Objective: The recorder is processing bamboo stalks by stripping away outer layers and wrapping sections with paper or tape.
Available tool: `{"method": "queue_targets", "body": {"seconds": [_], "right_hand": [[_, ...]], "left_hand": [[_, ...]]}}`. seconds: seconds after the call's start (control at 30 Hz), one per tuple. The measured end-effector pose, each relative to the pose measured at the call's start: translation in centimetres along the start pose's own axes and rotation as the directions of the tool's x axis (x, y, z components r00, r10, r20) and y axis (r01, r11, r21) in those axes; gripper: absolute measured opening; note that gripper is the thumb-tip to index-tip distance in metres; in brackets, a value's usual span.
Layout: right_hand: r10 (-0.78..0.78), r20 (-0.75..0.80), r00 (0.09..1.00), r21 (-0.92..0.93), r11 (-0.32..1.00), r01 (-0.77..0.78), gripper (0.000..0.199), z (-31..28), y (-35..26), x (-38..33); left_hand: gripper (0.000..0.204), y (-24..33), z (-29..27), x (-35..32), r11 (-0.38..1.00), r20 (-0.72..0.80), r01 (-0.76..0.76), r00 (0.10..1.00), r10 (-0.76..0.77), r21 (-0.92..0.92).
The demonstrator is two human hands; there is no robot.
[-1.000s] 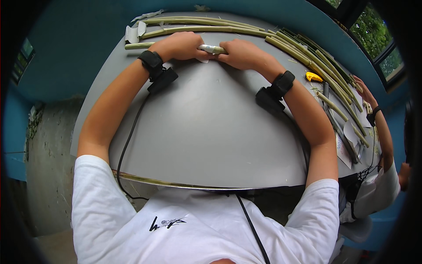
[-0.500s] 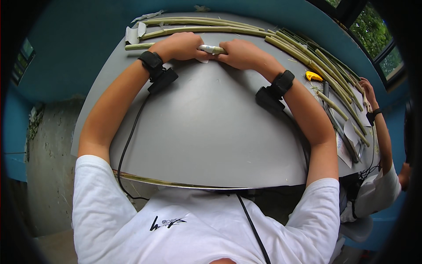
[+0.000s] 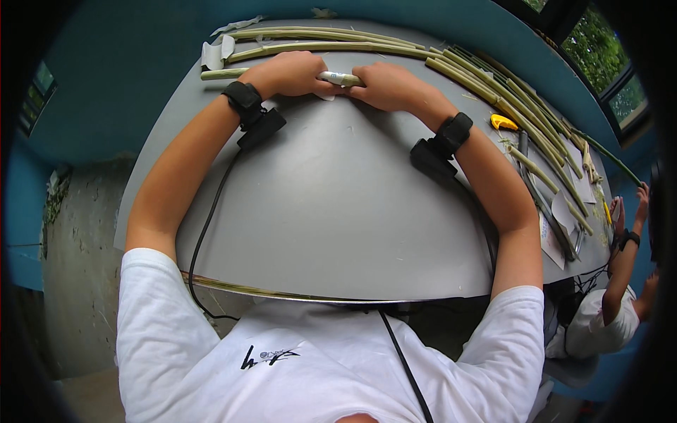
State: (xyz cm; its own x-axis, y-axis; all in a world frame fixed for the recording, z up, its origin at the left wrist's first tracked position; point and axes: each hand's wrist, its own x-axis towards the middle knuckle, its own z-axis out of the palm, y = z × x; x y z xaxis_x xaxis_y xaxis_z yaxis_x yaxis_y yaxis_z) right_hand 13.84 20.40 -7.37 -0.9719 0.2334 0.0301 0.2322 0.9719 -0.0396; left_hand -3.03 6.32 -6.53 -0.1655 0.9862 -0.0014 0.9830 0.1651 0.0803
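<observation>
Near the far edge of the table, a pale green stalk (image 3: 224,74) lies crosswise beneath my hands, its left end reaching past my left wrist. My left hand (image 3: 300,72) is closed around it. Between my hands a white printed label (image 3: 340,79) is wrapped round the stalk. My right hand (image 3: 386,86) grips the stalk's right end, with thumb and fingers closed on it. A bit of white paper shows under the left fingers. Most fingertips are hidden behind the backs of my hands.
Long stalks (image 3: 331,47) lie beyond my hands, and more stalks (image 3: 522,106) run down the right side. A yellow cutter (image 3: 503,123) and a grey metal tube (image 3: 550,215) lie there too. On the far right, a co-worker's hand (image 3: 642,201) holds a green stalk (image 3: 610,156).
My hands and the labelled stalk look unmoved. At far right, the co-worker's hand has drawn back from the pile, lifting a green stalk; a second hand of theirs now shows.
</observation>
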Motion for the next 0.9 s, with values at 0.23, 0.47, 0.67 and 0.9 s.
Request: {"method": "queue_targets", "body": {"seconds": [0.23, 0.47, 0.67, 0.9], "right_hand": [[0.002, -0.001, 1.0, 0.005, 1.0, -0.002, 0.036, 0.0, -0.1, 0.0], [0.008, -0.003, 1.0, -0.009, 1.0, -0.008, 0.036, 0.1, 0.1, 0.0], [0.009, 0.004, 1.0, -0.003, 1.0, -0.009, 0.036, 0.0, -0.1, 0.0], [0.013, 0.007, 1.0, -0.003, 1.0, -0.013, 0.036, 0.0, -0.3, 0.2]], "left_hand": [[0.041, -0.4, 0.2, 0.1, 1.0, -0.008, -0.023, 1.0, 0.023, -0.005], [0.046, -0.3, 0.2, 0.2, 1.0, -0.016, -0.025, 1.0, 0.025, -0.017], [0.043, -0.7, 0.5, 0.1, 0.998, -0.051, -0.064, 0.997, 0.063, -0.019], [0.046, -1.3, 0.8, 0.0, 0.995, -0.097, -0.096, 0.991, 0.092, -0.033]]}}
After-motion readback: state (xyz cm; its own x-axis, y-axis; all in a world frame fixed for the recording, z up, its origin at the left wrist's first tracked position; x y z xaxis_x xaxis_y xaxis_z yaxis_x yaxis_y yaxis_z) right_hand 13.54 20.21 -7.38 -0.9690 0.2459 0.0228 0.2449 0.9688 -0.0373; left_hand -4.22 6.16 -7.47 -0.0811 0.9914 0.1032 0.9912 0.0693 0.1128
